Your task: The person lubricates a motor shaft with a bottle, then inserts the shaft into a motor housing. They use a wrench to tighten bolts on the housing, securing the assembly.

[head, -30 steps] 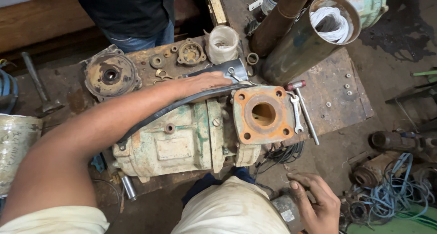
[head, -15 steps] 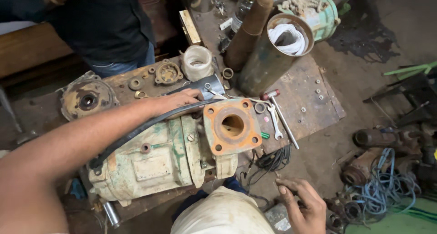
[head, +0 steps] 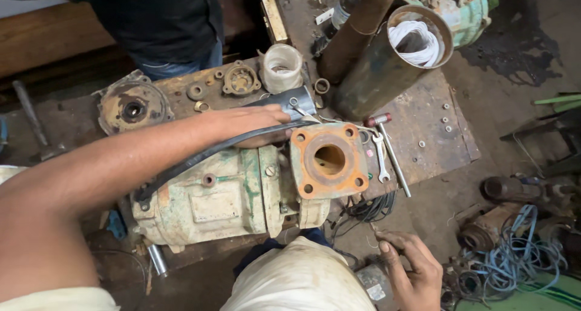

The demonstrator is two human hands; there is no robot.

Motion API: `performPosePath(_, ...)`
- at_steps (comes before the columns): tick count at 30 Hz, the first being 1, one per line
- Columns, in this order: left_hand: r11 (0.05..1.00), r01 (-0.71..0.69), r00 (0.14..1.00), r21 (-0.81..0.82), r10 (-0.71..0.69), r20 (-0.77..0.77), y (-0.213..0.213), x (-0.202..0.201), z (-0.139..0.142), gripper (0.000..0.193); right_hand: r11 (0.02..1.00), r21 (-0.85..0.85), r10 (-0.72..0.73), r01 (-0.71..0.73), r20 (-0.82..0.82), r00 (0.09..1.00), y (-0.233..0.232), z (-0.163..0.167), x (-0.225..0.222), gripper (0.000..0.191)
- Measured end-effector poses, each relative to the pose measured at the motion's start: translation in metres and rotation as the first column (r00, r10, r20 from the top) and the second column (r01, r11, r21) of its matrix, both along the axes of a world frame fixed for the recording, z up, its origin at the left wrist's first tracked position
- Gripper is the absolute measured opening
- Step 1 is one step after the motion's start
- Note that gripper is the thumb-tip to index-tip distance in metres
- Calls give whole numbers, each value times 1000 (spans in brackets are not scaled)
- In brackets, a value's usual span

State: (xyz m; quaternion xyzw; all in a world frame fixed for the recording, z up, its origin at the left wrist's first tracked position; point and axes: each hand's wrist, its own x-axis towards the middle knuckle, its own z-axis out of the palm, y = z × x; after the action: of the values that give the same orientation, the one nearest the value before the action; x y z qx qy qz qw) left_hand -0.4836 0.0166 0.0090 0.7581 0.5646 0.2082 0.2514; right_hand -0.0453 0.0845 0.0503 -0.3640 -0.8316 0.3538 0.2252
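Greasy workshop floor here, with a low rusty metal bench (head: 423,129) covered in washers, a spanner (head: 380,158) and old pump bits, and another person in dark clothes standing behind it. My left hand (head: 257,124) lies flat, fingers loosely curled, on the black cable (head: 206,157) running over the pale green pump (head: 224,196), just behind its rusty orange flange (head: 330,160). My right hand (head: 411,273) is down low by my knee, half-closed on a small grey part (head: 374,282), can't tell how firmly.
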Motion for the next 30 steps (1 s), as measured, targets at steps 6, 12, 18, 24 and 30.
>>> performPosePath(6,965,22,989,260,18,-149,-6,-6,-12,18,997,-69,-39,40,16,999,0,-4,-2,15)
performPosePath(12,936,-103,969,336,170,-177,-14,-3,-11,15,999,-51,-10,11,24,1000,0,-6,-2,17)
performPosePath(18,895,-27,998,446,47,-33,-20,-2,-1,18,999,-50,-9,11,36,999,-4,-6,-2,16)
performPosePath(24,922,0,996,388,-33,77,-29,-5,7,29,1000,-3,-2,3,69,998,-9,-1,-11,15)
performPosePath(30,939,24,999,343,-37,30,-28,-7,4,31,998,11,65,-66,52,997,-7,5,-22,15)
